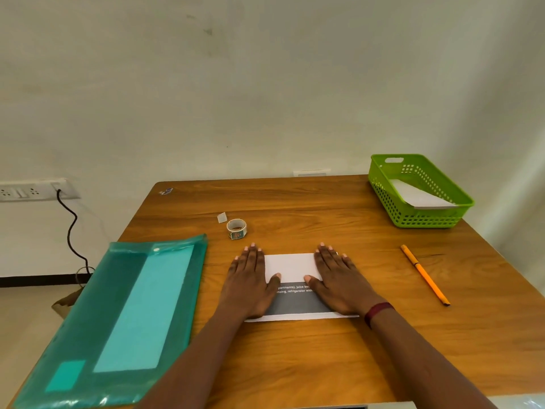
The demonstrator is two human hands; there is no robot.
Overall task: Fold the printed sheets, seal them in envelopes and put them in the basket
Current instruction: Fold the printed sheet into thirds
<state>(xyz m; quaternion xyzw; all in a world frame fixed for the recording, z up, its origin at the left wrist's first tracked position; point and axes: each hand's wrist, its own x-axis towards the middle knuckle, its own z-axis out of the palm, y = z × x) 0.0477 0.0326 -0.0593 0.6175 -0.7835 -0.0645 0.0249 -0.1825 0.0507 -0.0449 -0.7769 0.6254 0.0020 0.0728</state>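
**Position.** The printed sheet (290, 268) lies at the centre of the wooden table (324, 364), directly in front of the person. Its far part is folded over and shows blank white. The near part shows a grey printed panel.

**Hands.** The left hand (249, 280) and right hand (339, 278) rest palm-down on the sheet's two ends. The fingers are straight and pressing flat, and neither hand grips anything.

**Handling.** The sheet is probably light, thin and limp. It is likely to slide on the smooth wood and will keep any crease it is given. Hold one end down while working the fold. To lift it, pinch a free corner or the near edge.

**Nearby.**
- The green basket (424, 218) stands at the far right and holds a white envelope (418, 197).
- A tape roll (236, 228) sits just beyond the left hand.
- A teal plastic folder (124, 314) lies at the left.
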